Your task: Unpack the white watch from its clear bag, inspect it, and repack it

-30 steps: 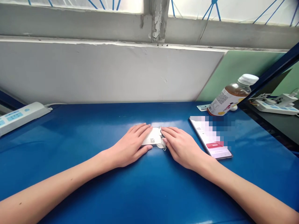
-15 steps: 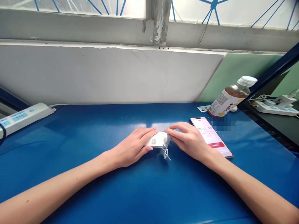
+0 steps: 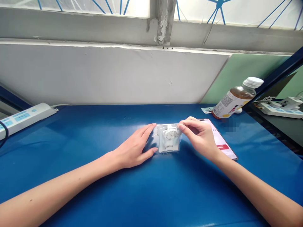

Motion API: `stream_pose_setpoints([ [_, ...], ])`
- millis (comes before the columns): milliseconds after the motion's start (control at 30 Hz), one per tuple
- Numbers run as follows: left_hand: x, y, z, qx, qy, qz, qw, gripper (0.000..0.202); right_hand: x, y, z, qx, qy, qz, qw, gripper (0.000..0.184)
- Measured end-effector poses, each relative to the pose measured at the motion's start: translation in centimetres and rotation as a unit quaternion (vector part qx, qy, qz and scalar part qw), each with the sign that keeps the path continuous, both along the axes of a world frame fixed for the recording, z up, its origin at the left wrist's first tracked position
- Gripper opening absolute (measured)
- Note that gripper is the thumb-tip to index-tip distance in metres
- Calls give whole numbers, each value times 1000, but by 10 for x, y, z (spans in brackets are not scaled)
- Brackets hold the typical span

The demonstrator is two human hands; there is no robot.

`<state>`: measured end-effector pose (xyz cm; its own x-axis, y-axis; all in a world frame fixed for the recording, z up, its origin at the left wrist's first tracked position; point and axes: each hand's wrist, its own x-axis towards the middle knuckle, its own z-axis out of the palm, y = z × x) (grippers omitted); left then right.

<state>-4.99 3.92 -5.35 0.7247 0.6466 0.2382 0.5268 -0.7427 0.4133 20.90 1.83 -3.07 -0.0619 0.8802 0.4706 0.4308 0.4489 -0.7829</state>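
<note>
A clear plastic bag [image 3: 161, 150] lies at the middle of the blue table [image 3: 151, 189]. Inside it, a white wristwatch [image 3: 170, 135] shows its round dial, with a white backing behind it. My left hand [image 3: 136, 146] rests at the bag's left side, forefinger and thumb spread apart and touching its upper and lower edges. With thumb and fingertips, my right hand [image 3: 200, 135] pinches the bag's upper right corner. Part of a lit phone [image 3: 224, 142] lies under and behind my right hand.
At the back right, a tilted drink bottle [image 3: 233, 99] with a white cap stands near a small white card [image 3: 207, 110]. A power strip [image 3: 28, 116] lies at the left edge, and another power strip [image 3: 279, 109] sits beyond the table's right side. A white wall [image 3: 106, 75] bounds the back.
The bag has been turned over: the printed white side no longer shows, and the watch face is now up. My right hand has moved slightly right and closed on a corner; my left fingers have spread.
</note>
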Motion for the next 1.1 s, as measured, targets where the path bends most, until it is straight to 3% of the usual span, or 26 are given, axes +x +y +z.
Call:
stream_pose_setpoints([
  [167,-1,-1,0,-5,3,-11,1000,102,-2,6,-16,-94,34,-17,995,25],
  [367,-1,0,2,-8,4,-26,1000,106,-4,8,-21,-158,6,42,987,31],
  [467,-1,1,2,-7,18,-29,999,96,-3,8,-21,-151,-56,59,985,27],
  [567,0,2,1,-6,37,-33,999,89,-3,4,-23,-78,-151,40,985,28],
  [633,0,3,2,-3,42,-32,999,87,-3,2,-23,-9,-233,37,972,32],
  [733,2,2,2,4,44,-29,999,85,0,-2,-16,44,-334,89,937,37],
  [867,3,2,2,13,44,-12,999,83,8,-2,-5,34,-397,171,901,61],
  [1100,3,2,1,19,56,-5,998,84,15,2,-3,-66,-429,177,884,95],
])
